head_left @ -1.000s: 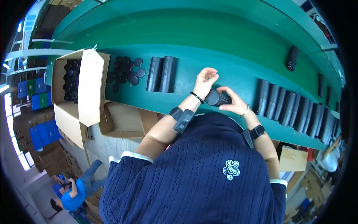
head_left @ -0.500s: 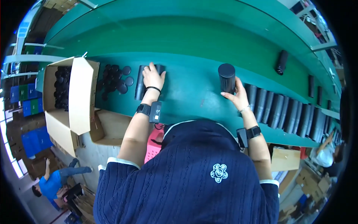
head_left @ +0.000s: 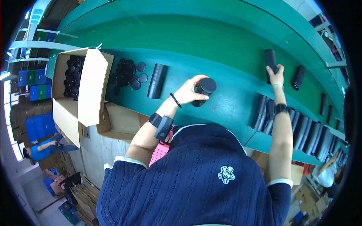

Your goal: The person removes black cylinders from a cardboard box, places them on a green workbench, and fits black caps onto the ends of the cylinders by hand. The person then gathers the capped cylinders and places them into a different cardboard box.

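My left hand (head_left: 188, 92) is wrapped round a short-looking black tube (head_left: 203, 92) in the middle of the green table, its round black end facing up. Farther off to the right, my right hand (head_left: 277, 77) grips a second black tube (head_left: 270, 59) over the green conveyor strip. A single black tube (head_left: 157, 81) lies left of my left hand. Beside it is a loose heap of black round caps (head_left: 130, 71). Below my right forearm, black tubes (head_left: 260, 113) lie side by side in a long row along the near edge.
An open cardboard box (head_left: 92, 86) holding more black caps stands at the left. Another black tube (head_left: 298, 77) lies on the strip past my right hand, with several farther along. A person in blue (head_left: 43, 148) is at the far left, another (head_left: 327, 175) at the right.
My right hand has moved away and right, with a tube, from the table to the strip. My left hand has come from the two lying tubes to mid-table; one tube remains there.
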### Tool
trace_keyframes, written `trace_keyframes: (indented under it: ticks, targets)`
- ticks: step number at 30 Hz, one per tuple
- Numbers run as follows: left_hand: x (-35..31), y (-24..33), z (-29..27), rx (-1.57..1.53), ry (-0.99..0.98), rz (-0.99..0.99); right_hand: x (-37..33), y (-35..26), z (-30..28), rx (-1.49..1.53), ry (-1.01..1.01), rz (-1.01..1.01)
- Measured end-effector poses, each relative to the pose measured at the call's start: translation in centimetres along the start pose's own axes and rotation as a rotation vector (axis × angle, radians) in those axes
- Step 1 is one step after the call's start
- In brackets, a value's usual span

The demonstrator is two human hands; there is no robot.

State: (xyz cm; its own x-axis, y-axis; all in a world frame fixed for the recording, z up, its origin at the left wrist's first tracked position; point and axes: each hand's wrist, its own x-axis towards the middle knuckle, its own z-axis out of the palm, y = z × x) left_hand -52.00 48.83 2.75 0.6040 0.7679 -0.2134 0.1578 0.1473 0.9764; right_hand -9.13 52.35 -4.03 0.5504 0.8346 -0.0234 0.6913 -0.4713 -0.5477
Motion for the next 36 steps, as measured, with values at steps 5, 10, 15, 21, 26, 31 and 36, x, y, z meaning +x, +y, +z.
trace_keyframes:
  ticks: [5,10,15,21,26,31,36]
  targets:
    - [0.4,-0.9,3.2,0.048,-0.013,0.074,6.3,7.6,0.9,-0.257,0.050,0.018]
    - [0.8,-1.1,4.0,0.216,0.084,0.194,1.1,0.7,2.0,-0.291,0.169,-0.400]
    - [0.8,-0.7,6.3,0.153,0.244,0.020,-16.2,-12.2,0.4,0.975,-0.826,-0.038]
    - [0.0,-1.6,6.1,0.031,0.110,0.114,-20.5,-11.8,1.2,1.133,-0.737,0.075]
    - [-2.2,-2.1,6.3,-0.078,0.012,0.094,-22.4,-12.4,0.0,1.158,-0.860,-0.102]
    - [-2.2,-2.4,6.1,0.060,0.032,0.162,-23.2,-12.4,0.6,0.608,-0.625,-0.595]
    - [-2.4,-2.6,5.8,0.151,0.060,0.200,-23.5,-12.9,0.9,0.651,-0.615,-0.550]
